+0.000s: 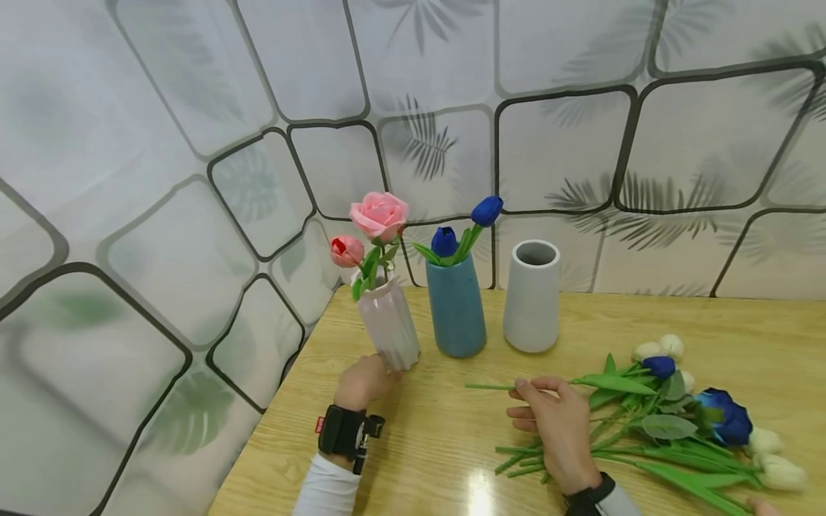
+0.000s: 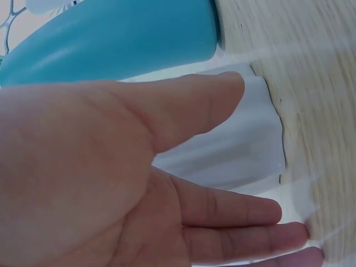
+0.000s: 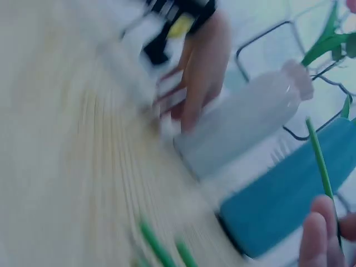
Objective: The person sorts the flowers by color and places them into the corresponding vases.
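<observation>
A pearly pinkish-white vase (image 1: 390, 322) with a pink rose (image 1: 379, 215) and a pink tulip (image 1: 347, 251) stands at the left. My left hand (image 1: 366, 383) is at its base; in the left wrist view thumb and fingers are straight, spread either side of the white vase (image 2: 228, 139). Between thumb and fingertips my right hand (image 1: 558, 423) pinches the green stem (image 1: 490, 387) of a blue tulip (image 1: 658, 367), whose head lies toward the flower pile. The stem (image 3: 318, 153) points up past the fingers in the right wrist view.
A teal vase (image 1: 457, 308) holding two blue tulips and a white vase (image 1: 532, 297) with no flowers stand beside the pinkish one. At the right lie white tulips (image 1: 781, 469), a blue rose (image 1: 724, 417) and several stems. Another person's fingertip (image 1: 761, 506) shows at the bottom edge.
</observation>
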